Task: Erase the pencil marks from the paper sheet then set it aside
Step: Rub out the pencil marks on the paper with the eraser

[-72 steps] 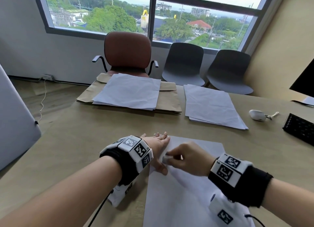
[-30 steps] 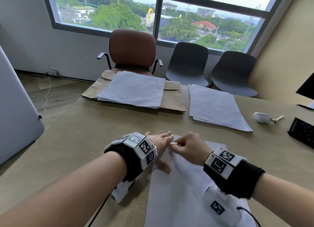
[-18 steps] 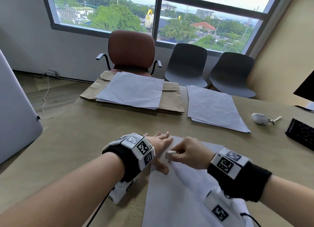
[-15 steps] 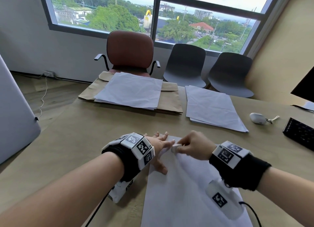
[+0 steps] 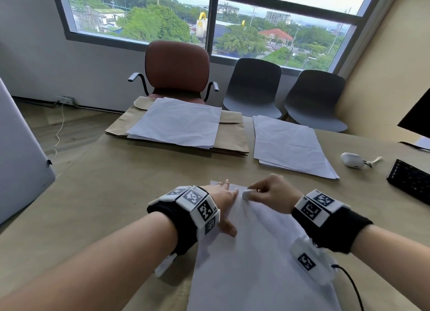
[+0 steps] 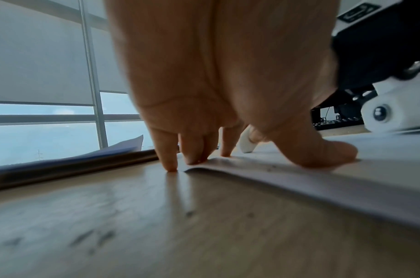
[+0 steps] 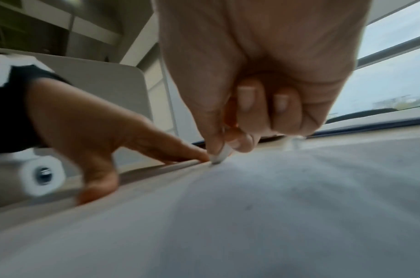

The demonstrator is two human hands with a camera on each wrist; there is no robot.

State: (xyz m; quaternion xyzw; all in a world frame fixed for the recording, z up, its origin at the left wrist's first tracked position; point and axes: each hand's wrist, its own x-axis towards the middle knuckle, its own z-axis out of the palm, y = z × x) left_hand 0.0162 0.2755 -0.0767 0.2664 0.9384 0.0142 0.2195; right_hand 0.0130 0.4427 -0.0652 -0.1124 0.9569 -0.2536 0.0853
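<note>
The right hand's fingers (image 7: pixel 216 131) pinch a white eraser (image 5: pixel 246 193), which has slid back up to the paper sheet's (image 5: pixel 256 264) far left corner, so rubbing continues. The left hand (image 5: pixel 221 201), fingers flat, pins that edge to the bench (image 5: pixel 116 194). Paper stacks (image 5: pixel 290 145) lie beyond, nothing obstructing

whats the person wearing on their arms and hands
Bare forearms, no sleeves or gloves. Each wrist carries a black band ringed with white blocks printed with black square marker codes. A white camera pod hangs under the right wrist, trailing a black cable.
</note>
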